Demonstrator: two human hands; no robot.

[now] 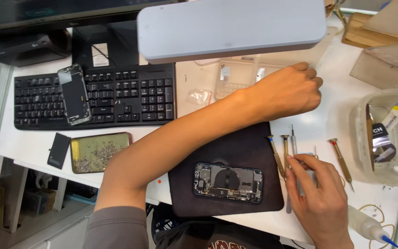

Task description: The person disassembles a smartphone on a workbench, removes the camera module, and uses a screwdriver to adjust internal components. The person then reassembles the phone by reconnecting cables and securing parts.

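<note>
Head view: left hand (287, 90) loosely clenched, empty, over clear parts tray (236, 78); right hand (321, 193) pinches grey tweezers (289, 203) beside opened phone (228, 181) on black mat (240, 143).

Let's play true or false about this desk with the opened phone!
1. The opened phone lies on a dark mat. True.
2. The left hand holds a screwdriver. False: it reaches across toward a clear tray, holding no tool.
3. A phone screen rests on the keyboard. True.
4. The right hand is on the keyboard. False: it is by the screwdrivers, right of the mat.
</note>
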